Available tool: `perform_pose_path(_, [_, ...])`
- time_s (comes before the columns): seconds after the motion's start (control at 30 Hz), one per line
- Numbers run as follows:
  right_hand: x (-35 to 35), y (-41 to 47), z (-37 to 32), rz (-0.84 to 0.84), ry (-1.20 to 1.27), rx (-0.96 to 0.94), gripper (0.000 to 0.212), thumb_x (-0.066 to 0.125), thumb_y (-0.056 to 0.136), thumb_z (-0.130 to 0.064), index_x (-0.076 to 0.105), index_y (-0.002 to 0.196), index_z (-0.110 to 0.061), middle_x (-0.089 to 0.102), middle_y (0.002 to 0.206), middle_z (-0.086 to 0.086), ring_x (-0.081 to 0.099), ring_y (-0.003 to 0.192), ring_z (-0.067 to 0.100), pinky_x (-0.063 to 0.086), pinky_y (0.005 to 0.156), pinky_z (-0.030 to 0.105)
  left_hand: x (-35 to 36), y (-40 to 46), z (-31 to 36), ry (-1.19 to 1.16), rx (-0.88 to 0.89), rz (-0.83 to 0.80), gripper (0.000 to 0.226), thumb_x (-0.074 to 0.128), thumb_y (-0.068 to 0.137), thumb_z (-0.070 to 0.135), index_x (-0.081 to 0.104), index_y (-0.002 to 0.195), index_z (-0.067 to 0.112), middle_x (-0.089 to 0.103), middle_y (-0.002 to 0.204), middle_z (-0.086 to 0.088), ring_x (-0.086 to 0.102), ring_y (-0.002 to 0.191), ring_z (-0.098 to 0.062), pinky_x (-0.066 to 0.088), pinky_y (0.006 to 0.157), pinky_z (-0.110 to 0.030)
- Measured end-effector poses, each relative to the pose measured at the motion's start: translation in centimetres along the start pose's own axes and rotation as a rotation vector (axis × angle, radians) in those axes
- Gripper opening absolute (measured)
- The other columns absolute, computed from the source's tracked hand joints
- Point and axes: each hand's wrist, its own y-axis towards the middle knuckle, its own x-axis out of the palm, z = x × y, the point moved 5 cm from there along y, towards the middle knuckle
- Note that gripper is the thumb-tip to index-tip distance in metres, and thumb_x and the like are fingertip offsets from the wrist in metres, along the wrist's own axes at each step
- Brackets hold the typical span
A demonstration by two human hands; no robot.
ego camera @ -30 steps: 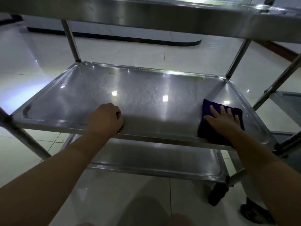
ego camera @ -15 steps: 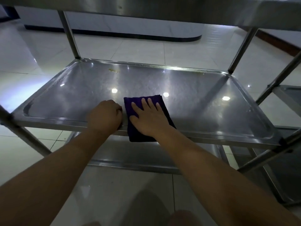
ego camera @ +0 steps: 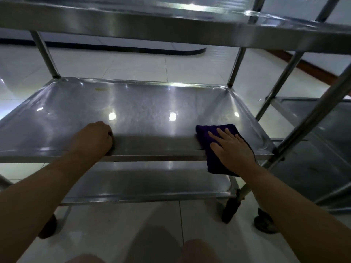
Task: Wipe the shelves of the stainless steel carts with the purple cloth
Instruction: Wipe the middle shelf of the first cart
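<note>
**One cloth, two hands, two carts**

There is one purple cloth (ego camera: 210,149), two hands, and two steel carts. The near cart (ego camera: 233,73) shows three shelves: a top shelf (ego camera: 171,29) overhead, a middle shelf (ego camera: 144,111) at hand level, and a bottom shelf (ego camera: 152,185) beneath the forearms. The second cart (ego camera: 322,133) stands beyond the right hand, and only part of it is in view.

The cloth is dark purple, thick and soft-looking, folded to a rough rectangle. It lies under the right hand (ego camera: 232,149) at the near right corner of the middle shelf, and its near end hangs over the shelf's front edge. The right hand lies flat on it with straight, slightly spread fingers, pressing the cloth down.

The left hand (ego camera: 93,139) is well apart from the right one, on the same front edge. Its fingers are curled over the rim; how far they wrap underneath is hidden.

The middle shelf is a shallow tray with a raised rim. It holds only the cloth; far ahead of the left hand, near the back rim, sits a small yellowish stain (ego camera: 102,89). Bright ceiling reflections dot the metal between the hands. Three dark wheels (ego camera: 230,209) show low on the pale tiled floor (ego camera: 133,69).
</note>
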Motion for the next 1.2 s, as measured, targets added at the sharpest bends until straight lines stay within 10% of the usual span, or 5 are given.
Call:
perform_pose_path(0.3, [-0.3, -3.1, 1.4, 0.399, 0.158, 0.334, 0.053, 0.024, 0.094, -0.032, 0.065, 0.124, -0.018, 0.056, 0.136, 0.008, 0.042, 0.134, 0.024, 0.020, 0.115, 0.039, 1.9, -0.7, 4.9, -0.078, 0.189, 0.076, 0.026, 0.045, 0.090, 0.002, 0.068, 0.101, 0.004, 0.063, 0.102, -0.016, 0.052, 0.088, -0.026, 0.041, 0.079, -0.035])
perform_pose_path(0.83, [0.8, 0.2, -20.8, 0.370, 0.258, -0.184, 0.043, 0.038, 0.091, -0.037, 0.074, 0.101, -0.016, 0.070, 0.114, 0.007, 0.061, 0.114, 0.025, 0.041, 0.102, 0.041, 1.9, 0.1, 3.6, -0.177, 0.152, 0.002, 0.030, 0.058, 0.076, -0.010, 0.073, 0.099, 0.003, 0.065, 0.100, -0.019, 0.058, 0.089, -0.031, 0.040, 0.078, -0.030])
perform_pose_path(1.2, [0.2, -2.8, -4.6, 0.423, 0.203, -0.081, 0.036, 0.049, 0.091, -0.034, 0.071, 0.111, -0.013, 0.067, 0.120, 0.006, 0.060, 0.117, 0.022, 0.039, 0.102, 0.035, 1.5, -0.2, 5.1, -0.027, 0.061, -0.033, 0.027, 0.048, 0.087, -0.003, 0.070, 0.103, 0.000, 0.063, 0.106, -0.021, 0.055, 0.099, -0.036, 0.043, 0.087, -0.041])
